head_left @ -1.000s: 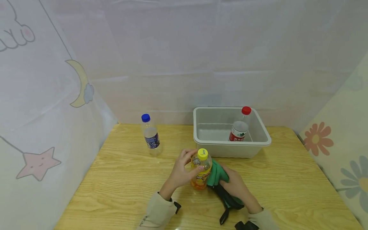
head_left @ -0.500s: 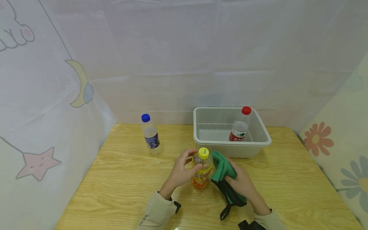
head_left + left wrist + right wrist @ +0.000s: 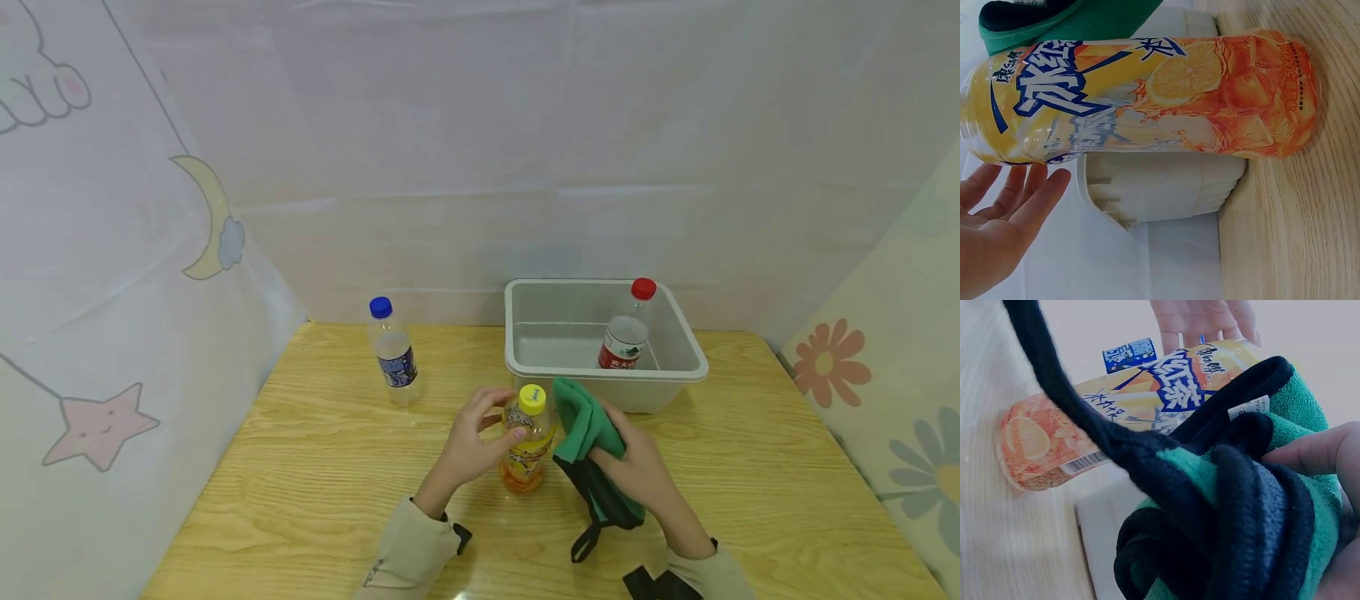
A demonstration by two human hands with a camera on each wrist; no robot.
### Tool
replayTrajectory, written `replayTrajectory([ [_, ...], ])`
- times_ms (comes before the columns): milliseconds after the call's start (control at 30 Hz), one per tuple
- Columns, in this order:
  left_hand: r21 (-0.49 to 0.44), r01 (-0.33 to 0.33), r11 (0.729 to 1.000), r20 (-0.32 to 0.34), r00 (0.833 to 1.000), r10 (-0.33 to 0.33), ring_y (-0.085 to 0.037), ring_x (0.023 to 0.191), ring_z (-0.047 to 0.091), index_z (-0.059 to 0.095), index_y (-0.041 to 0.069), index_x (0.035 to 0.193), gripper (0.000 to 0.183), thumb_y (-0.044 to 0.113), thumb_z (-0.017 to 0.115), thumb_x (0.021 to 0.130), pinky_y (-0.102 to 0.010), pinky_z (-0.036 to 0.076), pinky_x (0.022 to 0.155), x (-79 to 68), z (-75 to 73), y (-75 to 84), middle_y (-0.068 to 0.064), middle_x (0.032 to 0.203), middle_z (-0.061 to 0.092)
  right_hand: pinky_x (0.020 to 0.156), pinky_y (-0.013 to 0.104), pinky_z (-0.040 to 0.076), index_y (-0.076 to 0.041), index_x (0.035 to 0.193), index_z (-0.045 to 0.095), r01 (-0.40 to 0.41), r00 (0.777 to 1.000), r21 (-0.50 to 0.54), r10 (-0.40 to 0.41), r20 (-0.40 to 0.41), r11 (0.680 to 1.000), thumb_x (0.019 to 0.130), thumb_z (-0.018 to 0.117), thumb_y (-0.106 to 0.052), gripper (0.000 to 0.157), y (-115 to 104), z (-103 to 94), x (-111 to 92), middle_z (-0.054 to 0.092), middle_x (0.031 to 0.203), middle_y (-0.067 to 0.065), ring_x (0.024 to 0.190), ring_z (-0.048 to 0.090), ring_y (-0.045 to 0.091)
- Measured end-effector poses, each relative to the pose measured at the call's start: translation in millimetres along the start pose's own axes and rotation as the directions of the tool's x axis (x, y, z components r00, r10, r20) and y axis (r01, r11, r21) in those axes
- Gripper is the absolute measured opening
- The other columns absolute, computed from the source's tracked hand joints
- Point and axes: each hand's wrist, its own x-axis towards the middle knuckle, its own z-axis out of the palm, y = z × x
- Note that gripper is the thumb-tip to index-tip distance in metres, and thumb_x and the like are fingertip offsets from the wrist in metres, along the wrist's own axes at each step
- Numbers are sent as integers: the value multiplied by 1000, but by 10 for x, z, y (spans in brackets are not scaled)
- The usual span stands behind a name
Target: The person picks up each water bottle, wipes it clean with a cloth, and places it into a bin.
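Note:
An orange-and-yellow iced tea bottle (image 3: 527,450) with a yellow cap stands upright on the table. At its left side my left hand (image 3: 471,442) is spread, thumb toward the front, fingertips at the upper part. In the left wrist view those fingers (image 3: 1038,187) lie along the bottle's edge without wrapping it; whether they touch is unclear. My right hand (image 3: 633,462) grips a folded green towel (image 3: 588,429) with black edging and a hanging loop, just right of the bottle. The right wrist view shows the bunched towel (image 3: 1241,506) partly covering the bottle (image 3: 1104,412).
Behind the hands sits a light grey plastic bin (image 3: 600,375) holding a red-capped bottle (image 3: 624,337). A blue-capped bottle (image 3: 394,354) stands on the wooden table (image 3: 315,483) to the left. Printed white cloth hangs behind and at both sides.
My right hand has moved the towel right and slightly away from me, off the bottle's side. The bottle has shifted slightly right; my left hand stays nearly in place.

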Motion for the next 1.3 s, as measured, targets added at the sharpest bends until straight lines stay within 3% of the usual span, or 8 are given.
replayTrajectory([
  [233, -7, -14, 1000, -7, 1000, 14, -41, 107, 46, 48, -13, 121, 42, -1, 62, 84, -54, 44, 86, -5, -1, 3, -28, 117, 46, 78, 51, 44, 3, 129, 45, -3, 1000, 6, 4, -24, 1000, 73, 63, 7, 59, -43, -11, 43, 55, 117, 24, 100, 54, 36],
  [433, 9, -15, 1000, -9, 1000, 15, -38, 107, 47, 48, -10, 122, 41, 1, 62, 84, -52, 45, 85, -6, 0, -6, -25, 118, 49, 73, 43, 44, -1, 127, 43, -16, 999, 14, 17, -40, 1000, 73, 63, 7, 58, -95, -12, 58, 59, 109, 18, 92, 54, 28],
  [733, 13, -11, 1000, -8, 1000, 11, -38, 107, 47, 48, -10, 120, 40, 1, 62, 85, -53, 45, 85, -10, 1, 0, -26, 116, 49, 74, 38, 45, -5, 129, 45, 29, 998, -3, -29, -48, 1000, 74, 64, 7, 60, -147, 10, 70, 60, 112, 12, 93, 54, 22],
  [1300, -10, -32, 999, -2, 999, 32, -42, 108, 46, 46, -11, 123, 41, 0, 59, 86, -51, 45, 86, -16, 13, -17, -28, 116, 48, 73, 43, 46, -1, 130, 47, 63, 998, -45, -64, -21, 997, 71, 63, 8, 62, -191, 97, 106, 59, 115, 17, 94, 57, 24],
])
